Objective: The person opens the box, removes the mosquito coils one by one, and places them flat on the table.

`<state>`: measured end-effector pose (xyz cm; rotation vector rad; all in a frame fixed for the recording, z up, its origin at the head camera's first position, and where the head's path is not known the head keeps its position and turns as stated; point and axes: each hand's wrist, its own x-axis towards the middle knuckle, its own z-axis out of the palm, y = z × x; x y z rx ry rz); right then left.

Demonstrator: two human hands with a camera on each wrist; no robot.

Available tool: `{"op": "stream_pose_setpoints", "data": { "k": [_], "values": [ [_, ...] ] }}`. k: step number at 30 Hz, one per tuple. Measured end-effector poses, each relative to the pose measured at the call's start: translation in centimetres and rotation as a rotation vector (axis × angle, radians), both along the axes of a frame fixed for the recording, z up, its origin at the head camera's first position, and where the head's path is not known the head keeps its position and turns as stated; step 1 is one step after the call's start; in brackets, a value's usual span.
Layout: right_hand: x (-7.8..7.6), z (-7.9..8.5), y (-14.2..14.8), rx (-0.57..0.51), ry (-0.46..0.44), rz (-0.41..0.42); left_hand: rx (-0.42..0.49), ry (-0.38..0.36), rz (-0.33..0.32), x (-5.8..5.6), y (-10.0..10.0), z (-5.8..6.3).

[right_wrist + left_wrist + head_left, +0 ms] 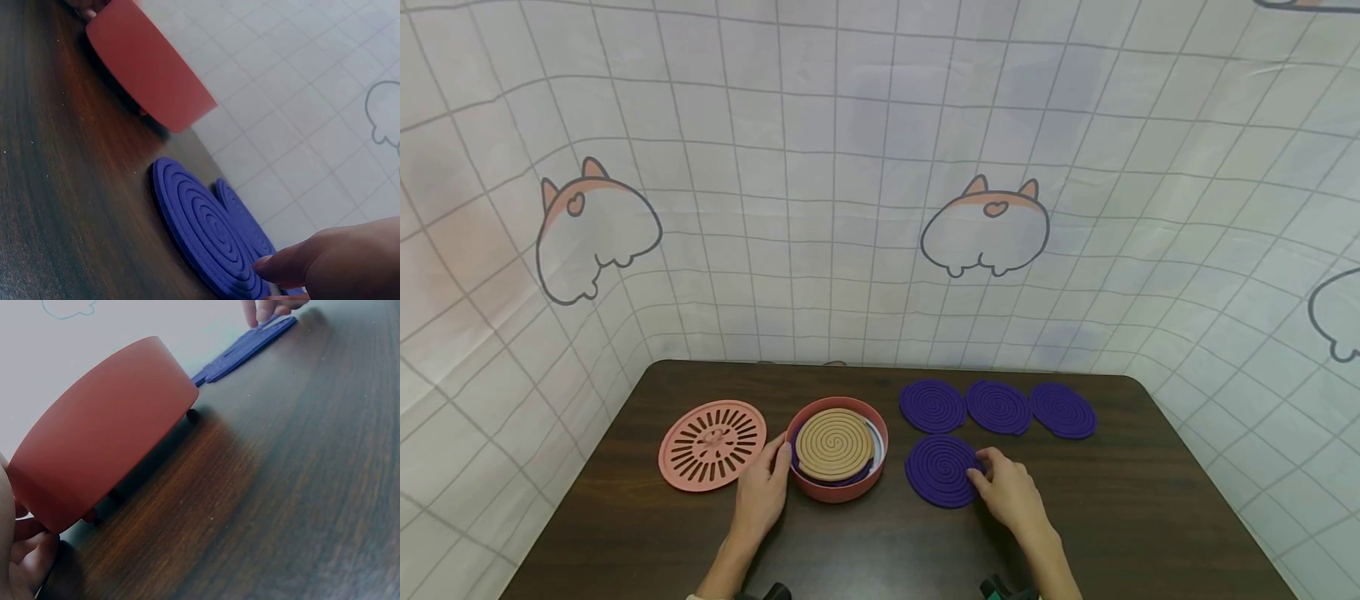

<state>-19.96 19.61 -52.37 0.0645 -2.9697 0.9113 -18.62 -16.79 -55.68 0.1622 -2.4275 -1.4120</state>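
Note:
My left hand point(762, 490) grips the left side of a round red mosquito-coil box point(829, 495), its thumb up at the rim. Inside lies a tan coil point(835, 444) on top of a purple one, with a bit of white showing at the right. The box's side wall point(106, 425) fills much of the left wrist view. My right hand point(1011, 492) pinches the right edge of the nearest purple mosquito coil point(942, 471), which lies flat. In the right wrist view the thumb point(281, 265) rests over this coil point(209, 225); the other fingers are mostly hidden.
Three more purple coils point(932, 406) lie in a row behind, toward the table's far right. A pink slotted lid point(713, 446) lies left of the box. The dark wooden table point(865, 558) backs onto a white grid-patterned cloth point(820, 250).

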Motion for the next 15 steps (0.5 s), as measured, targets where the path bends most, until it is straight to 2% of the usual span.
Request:
{"op": "stream_pose_setpoints", "data": {
  "k": [15],
  "values": [
    [-0.4, 1.3, -0.8, -0.045, 0.108, 0.013, -0.001, -0.002, -0.016, -0.1, -0.1, -0.1]
  ]
}}
